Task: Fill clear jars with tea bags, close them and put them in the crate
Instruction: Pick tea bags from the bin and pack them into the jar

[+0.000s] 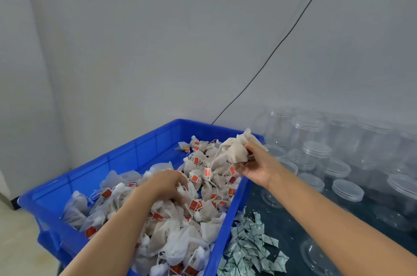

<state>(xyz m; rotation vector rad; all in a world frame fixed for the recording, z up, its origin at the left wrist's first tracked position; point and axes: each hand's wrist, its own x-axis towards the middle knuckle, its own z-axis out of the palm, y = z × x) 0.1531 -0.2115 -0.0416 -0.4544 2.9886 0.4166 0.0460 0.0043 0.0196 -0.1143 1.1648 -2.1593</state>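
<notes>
A blue plastic crate (108, 162) holds a heap of white tea bags (180, 230) with red tags on strings. My left hand (167, 183) reaches down into the heap, its fingers curled round a few bags. My right hand (255, 167) is raised over the crate's right rim and grips a bunch of tea bags (234, 151), whose strings and tags dangle below. Several clear jars (316, 151) with clear lids stand on the dark table to the right.
A pile of small green-and-white sachets (250, 244) lies on the dark table (284, 219) beside the crate. Loose clear lids (347, 190) lie among the jars. A black cable (270, 54) runs down the grey wall behind the crate.
</notes>
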